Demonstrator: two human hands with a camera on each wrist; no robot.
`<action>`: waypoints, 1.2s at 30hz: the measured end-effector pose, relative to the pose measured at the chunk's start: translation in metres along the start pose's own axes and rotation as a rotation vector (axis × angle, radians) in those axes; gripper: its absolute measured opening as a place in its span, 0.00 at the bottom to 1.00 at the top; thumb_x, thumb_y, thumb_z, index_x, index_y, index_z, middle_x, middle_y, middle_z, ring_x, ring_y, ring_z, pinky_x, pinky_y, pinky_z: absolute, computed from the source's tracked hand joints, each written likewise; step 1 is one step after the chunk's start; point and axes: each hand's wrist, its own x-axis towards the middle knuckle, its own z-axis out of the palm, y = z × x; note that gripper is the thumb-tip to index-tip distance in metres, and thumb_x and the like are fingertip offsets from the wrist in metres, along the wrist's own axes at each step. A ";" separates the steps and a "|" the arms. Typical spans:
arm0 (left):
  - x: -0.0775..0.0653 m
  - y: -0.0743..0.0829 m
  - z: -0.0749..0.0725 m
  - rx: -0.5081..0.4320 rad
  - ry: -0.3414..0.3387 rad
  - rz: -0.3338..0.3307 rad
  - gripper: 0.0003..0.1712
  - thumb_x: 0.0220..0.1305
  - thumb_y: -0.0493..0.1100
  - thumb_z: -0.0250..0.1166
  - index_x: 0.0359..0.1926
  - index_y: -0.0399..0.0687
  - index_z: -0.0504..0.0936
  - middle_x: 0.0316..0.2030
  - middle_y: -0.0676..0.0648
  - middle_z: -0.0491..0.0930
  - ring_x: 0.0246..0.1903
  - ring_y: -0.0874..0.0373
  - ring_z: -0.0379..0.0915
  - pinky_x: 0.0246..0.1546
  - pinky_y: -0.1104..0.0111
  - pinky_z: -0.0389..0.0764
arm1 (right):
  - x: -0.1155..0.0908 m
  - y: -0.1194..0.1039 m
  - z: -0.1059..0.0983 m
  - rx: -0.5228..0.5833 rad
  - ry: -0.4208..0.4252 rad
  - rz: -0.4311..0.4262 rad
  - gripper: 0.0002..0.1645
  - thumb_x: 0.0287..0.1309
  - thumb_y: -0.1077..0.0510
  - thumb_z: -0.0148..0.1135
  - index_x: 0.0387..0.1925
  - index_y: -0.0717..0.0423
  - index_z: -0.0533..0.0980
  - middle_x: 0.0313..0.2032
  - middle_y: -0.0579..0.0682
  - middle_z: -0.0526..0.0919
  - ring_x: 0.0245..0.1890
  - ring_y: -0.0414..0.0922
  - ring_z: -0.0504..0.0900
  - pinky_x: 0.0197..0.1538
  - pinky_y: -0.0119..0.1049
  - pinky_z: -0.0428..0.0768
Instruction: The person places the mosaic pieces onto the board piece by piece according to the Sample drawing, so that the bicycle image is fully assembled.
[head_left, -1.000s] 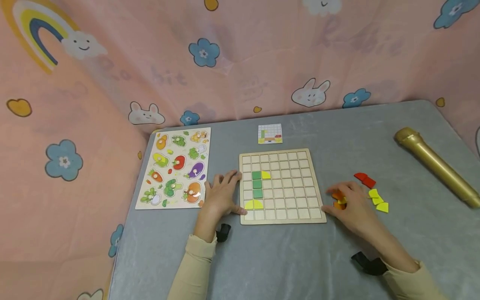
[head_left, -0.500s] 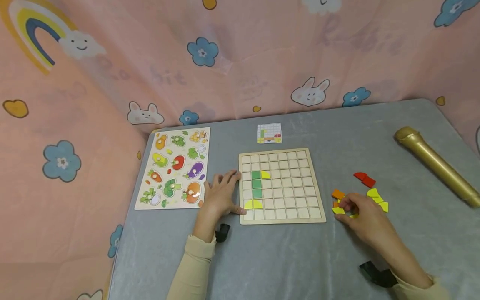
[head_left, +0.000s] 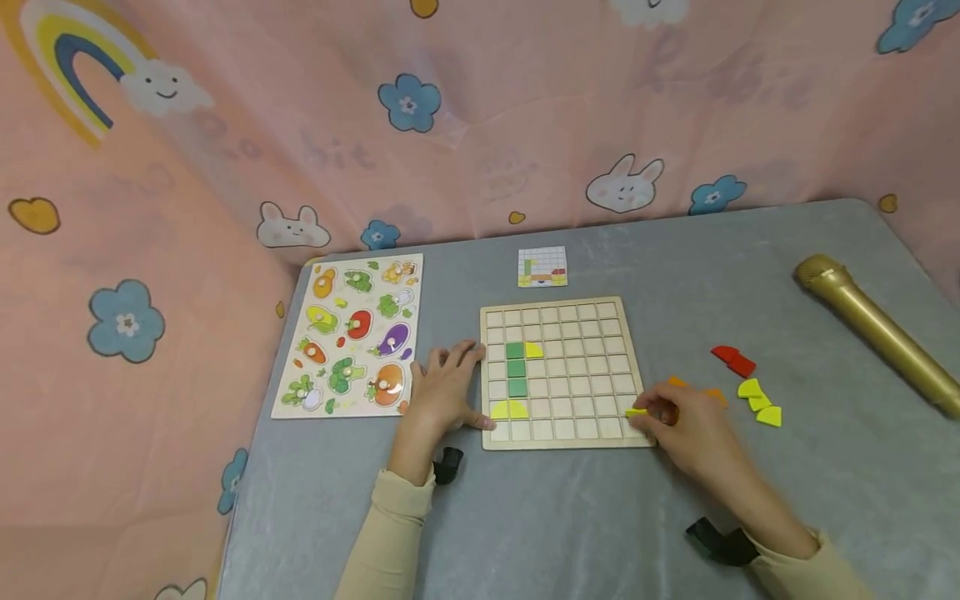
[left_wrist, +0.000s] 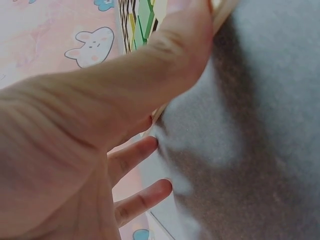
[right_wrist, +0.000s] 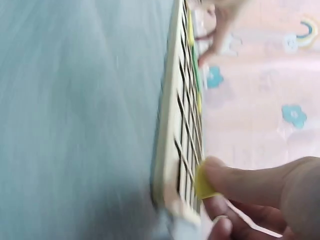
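Grey tabletop (head_left: 555,517) carries a grid board (head_left: 570,367); six tiles (head_left: 516,367) placed, others (head_left: 769,416) loose; left hand (head_left: 441,392), fingers apart, touches the board; right hand (head_left: 696,432) pinches a yellow tile (right_wrist: 202,183).

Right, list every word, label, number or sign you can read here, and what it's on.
"bit": faint, on the pink curtain.
Other faint marks on it: too blurred to read.
Small card: too small to tell.
Grid board, yellow piece, gold microphone: no text visible.
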 end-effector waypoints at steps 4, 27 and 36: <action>0.000 -0.001 0.000 -0.004 -0.006 0.001 0.67 0.41 0.55 0.89 0.82 0.58 0.64 0.83 0.51 0.56 0.76 0.39 0.55 0.70 0.37 0.57 | 0.004 -0.018 0.019 0.068 -0.019 -0.003 0.07 0.56 0.63 0.79 0.36 0.54 0.87 0.27 0.46 0.80 0.28 0.39 0.72 0.32 0.30 0.70; 0.001 -0.004 -0.009 0.044 -0.031 0.043 0.60 0.50 0.55 0.85 0.81 0.58 0.65 0.82 0.51 0.59 0.75 0.41 0.58 0.69 0.38 0.59 | 0.035 -0.090 0.097 0.170 -0.242 -0.090 0.10 0.54 0.58 0.82 0.27 0.46 0.85 0.24 0.38 0.83 0.29 0.37 0.74 0.35 0.34 0.72; 0.000 -0.003 -0.009 0.045 -0.028 0.027 0.60 0.49 0.55 0.85 0.81 0.58 0.66 0.82 0.51 0.59 0.75 0.41 0.59 0.70 0.38 0.58 | 0.037 -0.100 0.107 0.023 -0.127 -0.158 0.14 0.45 0.60 0.87 0.25 0.47 0.84 0.31 0.45 0.79 0.34 0.44 0.70 0.40 0.40 0.70</action>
